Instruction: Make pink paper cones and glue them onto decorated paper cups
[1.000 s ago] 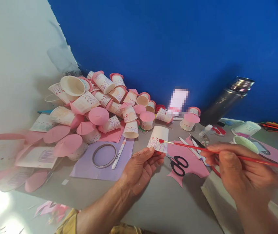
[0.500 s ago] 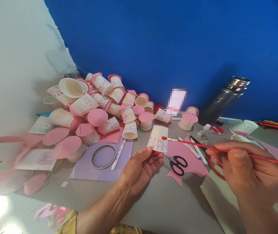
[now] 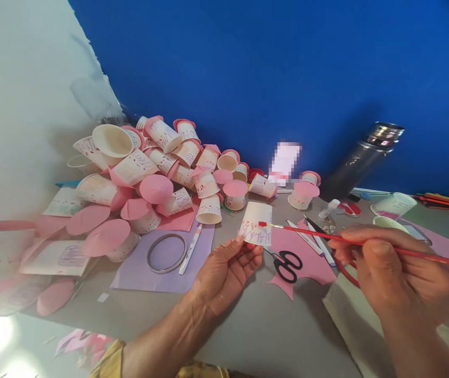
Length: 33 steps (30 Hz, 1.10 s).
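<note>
A white paper cup (image 3: 256, 214) is pinched at its lower rim by my left hand (image 3: 230, 270). The cup is upside down, with purple zigzag strokes near the rim and red dabs above them. My right hand (image 3: 401, 268) grips a red-handled paintbrush (image 3: 311, 231) that points left. Its red-loaded tip is at the cup's side, among the dabs. Just below the cup lie black-handled scissors (image 3: 288, 266) on a cut piece of pink paper (image 3: 314, 270), with white markers (image 3: 305, 237) beside them.
Decorated cups with pink paper tops (image 3: 157, 189) are piled at the left. Purple paper (image 3: 141, 281) carries a tape roll (image 3: 166, 253) and a white marker (image 3: 190, 249). A dark flask (image 3: 360, 163) leans at the back right. A pale cloth (image 3: 350, 310) lies under my right hand.
The brush tip has shifted slightly left and down across the cup's side, and my right hand moved a little left with it. My left hand keeps its hold on the cup.
</note>
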{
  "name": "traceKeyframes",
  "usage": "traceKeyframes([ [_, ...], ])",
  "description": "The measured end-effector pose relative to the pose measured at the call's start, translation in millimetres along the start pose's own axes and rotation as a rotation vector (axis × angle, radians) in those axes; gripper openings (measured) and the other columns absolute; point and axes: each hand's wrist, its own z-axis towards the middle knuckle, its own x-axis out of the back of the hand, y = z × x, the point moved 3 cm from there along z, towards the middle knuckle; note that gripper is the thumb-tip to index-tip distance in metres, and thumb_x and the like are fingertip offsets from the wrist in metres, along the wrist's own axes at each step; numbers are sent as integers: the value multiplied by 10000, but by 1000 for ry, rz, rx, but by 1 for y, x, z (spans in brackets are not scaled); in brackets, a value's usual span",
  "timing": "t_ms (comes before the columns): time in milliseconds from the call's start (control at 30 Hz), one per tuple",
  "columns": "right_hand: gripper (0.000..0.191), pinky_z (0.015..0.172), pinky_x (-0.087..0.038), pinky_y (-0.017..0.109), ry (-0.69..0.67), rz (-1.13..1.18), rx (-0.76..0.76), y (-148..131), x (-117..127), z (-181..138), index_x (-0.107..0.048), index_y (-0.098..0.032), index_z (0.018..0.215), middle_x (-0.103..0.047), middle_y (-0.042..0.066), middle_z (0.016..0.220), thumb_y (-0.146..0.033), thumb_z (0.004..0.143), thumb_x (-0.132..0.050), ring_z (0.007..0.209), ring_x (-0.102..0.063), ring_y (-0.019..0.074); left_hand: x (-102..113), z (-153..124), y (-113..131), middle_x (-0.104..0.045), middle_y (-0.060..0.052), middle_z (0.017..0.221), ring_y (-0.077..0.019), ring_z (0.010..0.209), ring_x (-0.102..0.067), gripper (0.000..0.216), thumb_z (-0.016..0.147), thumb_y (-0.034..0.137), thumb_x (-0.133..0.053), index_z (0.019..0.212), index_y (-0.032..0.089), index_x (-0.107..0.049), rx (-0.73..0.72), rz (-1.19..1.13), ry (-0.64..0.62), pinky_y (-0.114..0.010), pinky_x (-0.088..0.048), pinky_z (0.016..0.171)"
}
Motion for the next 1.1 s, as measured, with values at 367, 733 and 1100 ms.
traceKeyframes([
  [367,176,442,-508,321,-47,35,-3,0,-3,3,-781,-229,887,-706,7,700,-246,944,-615,543,-656,175,-2,-1,1,-695,-104,739,-158,686,-716,243,974,116,-546,768,64,-665,-6,-8,46,-280,-617,698],
  [733,158,436,-518,318,13,52,-32,-1,0,3,-773,-214,857,-702,9,686,-258,931,-640,518,-652,173,-1,1,0,-702,-103,738,-160,697,-722,239,973,115,-546,777,66,-674,-6,14,13,-278,-625,706],
  [1100,153,435,-479,321,55,39,11,-1,-3,4,-775,-222,854,-687,-3,682,-216,922,-638,516,-633,165,0,1,1,-690,-104,753,-164,703,-716,211,969,114,-549,796,68,-660,5,-10,22,-286,-626,704],
])
